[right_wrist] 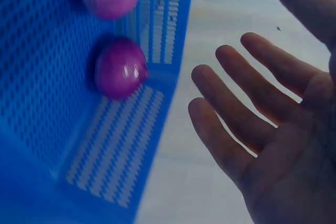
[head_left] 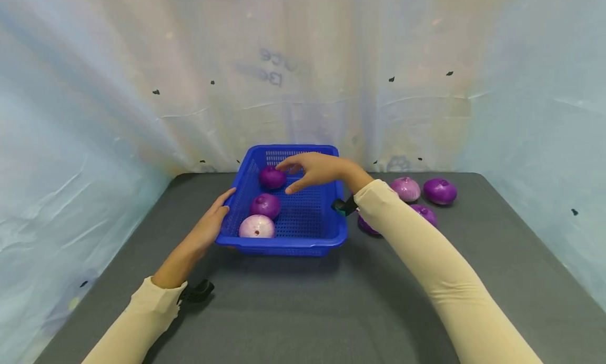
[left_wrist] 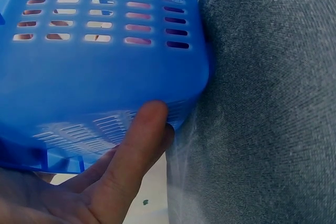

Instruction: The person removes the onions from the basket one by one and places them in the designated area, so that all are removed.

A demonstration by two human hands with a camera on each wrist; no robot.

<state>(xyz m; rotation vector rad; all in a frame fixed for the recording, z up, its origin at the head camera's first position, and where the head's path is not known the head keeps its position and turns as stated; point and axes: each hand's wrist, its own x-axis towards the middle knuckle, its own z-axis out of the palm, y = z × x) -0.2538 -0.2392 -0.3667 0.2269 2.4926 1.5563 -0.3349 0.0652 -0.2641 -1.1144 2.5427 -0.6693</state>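
Note:
A blue plastic basket [head_left: 303, 242] with slotted walls stands on the dark table. Inside it, along the left side, lie a far purple onion [head_left: 272, 178], a middle purple onion [head_left: 265, 205] and a paler onion [head_left: 257, 226] nearest me. My left hand [head_left: 208, 226] holds the basket at its near left corner; the left wrist view shows the thumb [left_wrist: 139, 148] against the outer wall. Above the basket hovers my right hand [head_left: 318, 169], fingers apart and holding nothing. In the right wrist view, its palm [right_wrist: 294, 150] is beside the basket's edge, clear of the onions.
Right of the basket lie more onions on the table [head_left: 293, 311]: a pinkish one [head_left: 406, 189], a purple one [head_left: 440, 191] and others partly hidden by my right sleeve [head_left: 426, 253]. A pale plastic sheet [head_left: 303, 90] hangs behind and at both sides.

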